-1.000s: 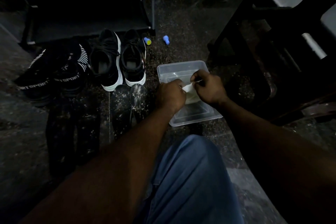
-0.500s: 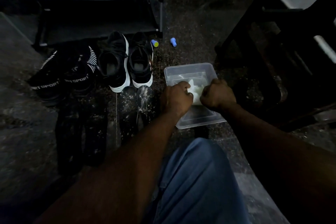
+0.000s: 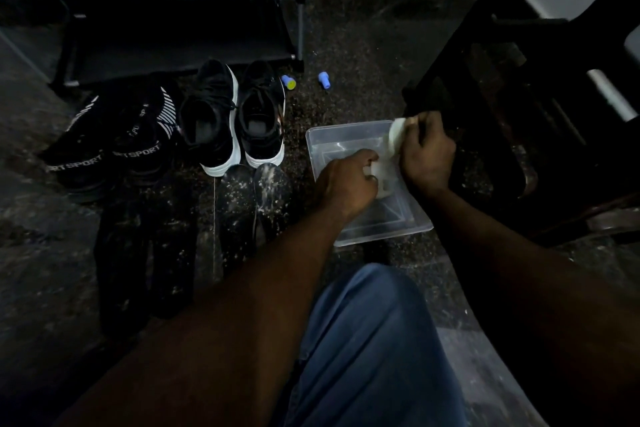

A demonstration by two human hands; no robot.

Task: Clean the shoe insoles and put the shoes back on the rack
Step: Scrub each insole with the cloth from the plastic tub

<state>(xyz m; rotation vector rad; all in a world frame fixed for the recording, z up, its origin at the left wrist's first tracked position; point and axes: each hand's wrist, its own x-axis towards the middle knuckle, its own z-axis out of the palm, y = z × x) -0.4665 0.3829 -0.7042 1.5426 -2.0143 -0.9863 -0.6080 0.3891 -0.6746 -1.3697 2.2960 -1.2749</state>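
Head view: both hands are clenched on one white cloth (image 3: 393, 140) above one clear plastic tub (image 3: 381, 230). The left hand (image 3: 346, 184) pinches its lower end and the right hand (image 3: 427, 152) grips its upper end. Four insoles lie on the floor left of the tub: two speckled insoles (image 3: 239, 208) and two dark insoles (image 3: 117, 253). Beyond them stand four shoes, two white-soled sneakers (image 3: 211, 128) and two black SPORT shoes (image 3: 79, 159), before one shoe rack (image 3: 173, 45). Two blue caps (image 3: 288, 82) lie near the rack.
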